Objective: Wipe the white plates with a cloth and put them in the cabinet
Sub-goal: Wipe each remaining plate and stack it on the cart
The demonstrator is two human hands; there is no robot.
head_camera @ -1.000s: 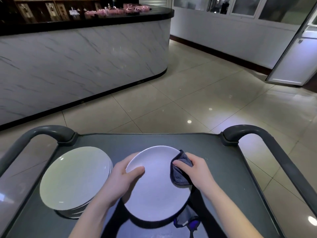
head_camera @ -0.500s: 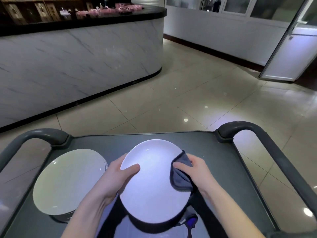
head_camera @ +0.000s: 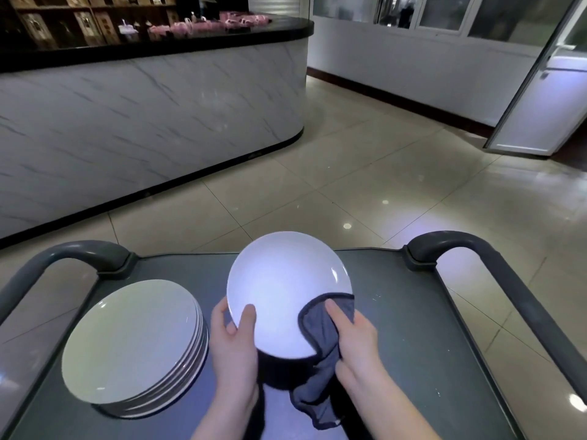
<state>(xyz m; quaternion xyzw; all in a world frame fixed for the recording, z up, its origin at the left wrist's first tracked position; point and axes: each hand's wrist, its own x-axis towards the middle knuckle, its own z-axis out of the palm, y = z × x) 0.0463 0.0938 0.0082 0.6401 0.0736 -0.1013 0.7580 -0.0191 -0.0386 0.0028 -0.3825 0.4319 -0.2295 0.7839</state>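
Plate (head_camera: 286, 290) gripped by left fingers (head_camera: 247, 322), right fingers (head_camera: 337, 315) clutching cloth (head_camera: 317, 341), plate stack (head_camera: 133, 338) beside, on cart (head_camera: 413, 344)

Open room lies over the table (head_camera: 428, 344) right of the held plate (head_camera: 286, 290), between it and the right handle (head_camera: 454, 241); the plate stack (head_camera: 133, 341) and left handle (head_camera: 79, 252) crowd the left side.

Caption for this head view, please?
Left hand holds a white plate; right hand presses a grey cloth to its rim.

Restaurant/bar area: marble-front counter (head_camera: 152, 100) w/ shelves (head_camera: 63, 20) behind, service cart (head_camera: 413, 328) w/ plate stack (head_camera: 133, 344).
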